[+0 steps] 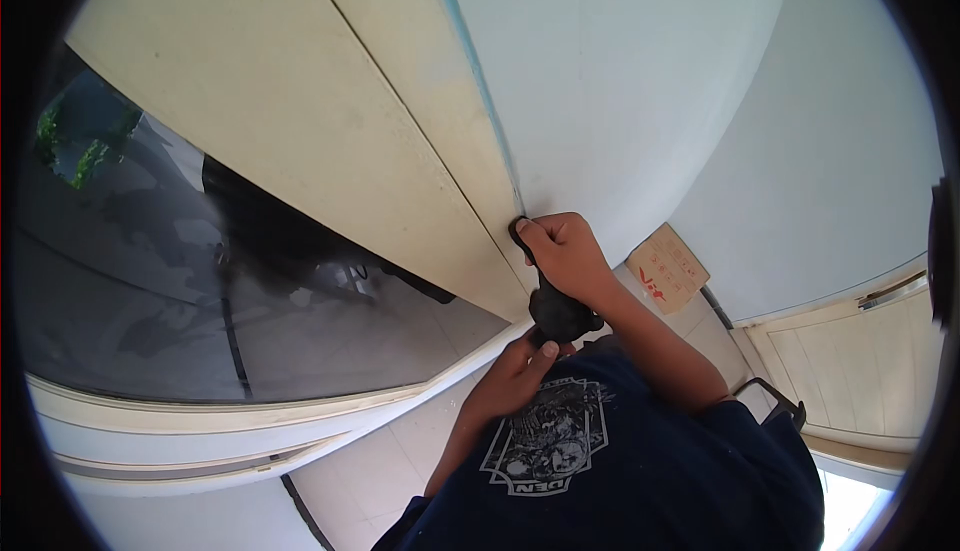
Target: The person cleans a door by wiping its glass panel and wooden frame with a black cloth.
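Observation:
My right hand (568, 253) is closed with its thumb and fingers pinching the upper end of a black, soft-looking bundle (562, 315). That end sits right at the seam where the cream panel (395, 146) meets the pale blue wall (600, 81). The bundle hangs below the right hand, bunched and cloth-like. Close to my shirt, my left hand (512, 379) grips its lower end, thumb on top. The palm covers part of the black material.
A dark glass pane (120, 271) with reflections lies left of the panel, above a white sill (230, 421). A cardboard box (668, 269) stands on the tiled floor to the right, by a wall. Beyond it are a cream cabinet (850, 381) and a black bracket-like bar (785, 401).

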`<state>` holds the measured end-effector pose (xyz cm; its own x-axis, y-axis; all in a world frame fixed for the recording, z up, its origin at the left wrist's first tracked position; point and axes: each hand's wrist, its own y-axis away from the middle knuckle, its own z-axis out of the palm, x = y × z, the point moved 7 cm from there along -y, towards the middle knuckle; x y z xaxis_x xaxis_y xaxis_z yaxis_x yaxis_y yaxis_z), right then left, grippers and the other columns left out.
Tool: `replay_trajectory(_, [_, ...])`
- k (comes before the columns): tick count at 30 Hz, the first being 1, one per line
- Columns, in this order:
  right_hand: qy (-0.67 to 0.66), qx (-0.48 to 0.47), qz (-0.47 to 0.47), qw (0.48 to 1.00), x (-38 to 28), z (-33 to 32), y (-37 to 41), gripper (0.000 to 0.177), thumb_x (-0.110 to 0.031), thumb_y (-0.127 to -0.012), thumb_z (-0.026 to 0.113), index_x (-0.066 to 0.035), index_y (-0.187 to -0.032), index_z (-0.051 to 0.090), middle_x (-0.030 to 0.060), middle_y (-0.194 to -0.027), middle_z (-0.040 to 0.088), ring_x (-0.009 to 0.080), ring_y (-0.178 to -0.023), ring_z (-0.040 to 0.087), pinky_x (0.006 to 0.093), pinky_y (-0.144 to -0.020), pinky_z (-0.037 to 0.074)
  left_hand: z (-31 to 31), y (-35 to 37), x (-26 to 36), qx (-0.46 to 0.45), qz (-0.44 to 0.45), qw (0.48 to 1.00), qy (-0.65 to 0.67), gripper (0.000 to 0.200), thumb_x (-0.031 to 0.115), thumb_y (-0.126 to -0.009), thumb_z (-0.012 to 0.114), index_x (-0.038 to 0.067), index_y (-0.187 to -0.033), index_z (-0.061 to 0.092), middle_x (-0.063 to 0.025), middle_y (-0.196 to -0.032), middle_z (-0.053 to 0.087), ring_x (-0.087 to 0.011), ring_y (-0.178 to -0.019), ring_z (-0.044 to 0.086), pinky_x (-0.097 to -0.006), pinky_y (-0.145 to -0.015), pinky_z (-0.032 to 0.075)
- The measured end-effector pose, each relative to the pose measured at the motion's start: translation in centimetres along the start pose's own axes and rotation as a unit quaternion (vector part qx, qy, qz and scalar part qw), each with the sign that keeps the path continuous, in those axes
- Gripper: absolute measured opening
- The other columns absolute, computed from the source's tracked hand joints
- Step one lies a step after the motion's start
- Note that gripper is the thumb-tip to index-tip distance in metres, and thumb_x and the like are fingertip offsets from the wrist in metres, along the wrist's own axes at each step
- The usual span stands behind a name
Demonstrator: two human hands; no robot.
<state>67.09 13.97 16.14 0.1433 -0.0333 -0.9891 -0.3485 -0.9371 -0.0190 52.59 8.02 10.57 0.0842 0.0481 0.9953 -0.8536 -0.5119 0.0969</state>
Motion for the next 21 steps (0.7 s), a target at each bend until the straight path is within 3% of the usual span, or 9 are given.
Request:
replay_trajectory(1, [-0.002,0.003,-0.004,1.0,-1.7,-0.2,0.0,0.048,-0.03,-0.097,0.056,0.0,-0.06,0.059,0.0003,-0.051,0.051,0.0074,-0.048,0.044,0.0293,-0.048,0.037,0.0,0.1,-0.3,-0.008,0.005,1.0,-0.015,0.042,0.034,-0.108,0.038,-0.002,-0.124,0.053,-0.0125,-0.111,0.063,-0.0212,-0.106,0.06,-0.0361,-0.099,0.044])
replay_trajectory(3, [0.006,-0.01,-0.019,1.0,-4.5,-0.2,0.1,0.041,-0.026,-0.094,0.055,0.003,-0.066,0.063,0.0086,-0.053,0.058,0.014,-0.049,0.054,0.0336,-0.053,0.045,0.2,0.0,-0.1,-0.015,0.008,0.999,-0.028,0.042,0.034,-0.108,0.039,-0.002,-0.125,0.052,-0.0124,-0.111,0.063,-0.0209,-0.106,0.06,-0.0359,-0.099,0.044])
replay_trajectory(6, [-0.038,0.007,-0.016,0.999,-3.6,-0.1,-0.4,0.048,-0.03,-0.097,0.056,0.0,-0.06,0.059,0.0006,-0.051,0.051,0.0078,-0.048,0.044,0.0291,-0.048,0.038,0.6,-0.1,0.4,-0.006,0.005,1.0,0.016,0.041,0.033,-0.108,0.039,-0.002,-0.123,0.053,-0.0122,-0.111,0.063,-0.0204,-0.107,0.06,-0.0353,-0.098,0.044])
replay_trajectory(11, [0.003,0.005,0.014,1.0,2.9,0.5,-0.2,0.047,-0.03,-0.097,0.056,0.0,-0.062,0.059,0.0013,-0.051,0.051,0.0079,-0.049,0.045,0.0295,-0.048,0.038,0.1,0.0,-0.6,-0.013,-0.039,0.999,-0.019,0.041,0.033,-0.108,0.038,-0.002,-0.12,0.054,-0.012,-0.113,0.062,-0.0197,-0.108,0.058,-0.0341,-0.098,0.044])
replay_trajectory(13, [-0.004,0.004,0.034,0.999,2.4,0.7,-0.1,0.046,-0.03,-0.097,0.056,0.0,-0.062,0.059,0.0015,-0.051,0.051,0.008,-0.049,0.045,0.0296,-0.048,0.038,-0.1,0.0,-0.8,-0.014,-0.029,0.999,-0.018,0.041,0.033,-0.108,0.038,-0.002,-0.12,0.055,-0.0128,-0.114,0.063,-0.02,-0.108,0.058,-0.0341,-0.099,0.043])
replay_trajectory(15, [-0.027,0.016,-0.026,0.999,-0.8,0.4,-0.4,0.045,-0.03,-0.097,0.056,0.0,-0.063,0.059,0.0013,-0.052,0.051,0.008,-0.049,0.045,0.0298,-0.048,0.038,-0.4,0.1,-0.7,-0.016,-0.021,1.0,-0.016,0.042,0.033,-0.108,0.038,-0.003,-0.12,0.055,-0.0136,-0.116,0.063,-0.0204,-0.109,0.058,-0.0342,-0.099,0.043])
replay_trajectory(18, [-0.023,0.007,-0.031,0.999,-6.3,-0.5,-0.9,0.046,-0.03,-0.097,0.056,0.0,-0.063,0.059,0.0013,-0.052,0.051,0.008,-0.049,0.045,0.0296,-0.049,0.038,-0.4,0.0,-0.7,-0.032,-0.035,0.999,0.005,0.042,0.034,-0.108,0.038,-0.003,-0.119,0.056,-0.0148,-0.12,0.063,-0.0223,-0.112,0.058,-0.0352,-0.1,0.043])
replay_trajectory(21, [-0.011,0.006,-0.045,0.999,-4.8,-1.1,-0.8,0.046,-0.03,-0.097,0.056,0.0,-0.062,0.059,0.001,-0.051,0.051,0.0079,-0.049,0.044,0.0297,-0.049,0.038,-0.2,-0.7,0.3,-0.034,-0.017,0.999,-0.024,0.043,0.034,-0.108,0.038,-0.003,-0.12,0.056,-0.0154,-0.121,0.063,-0.0236,-0.114,0.058,-0.0359,-0.101,0.042])
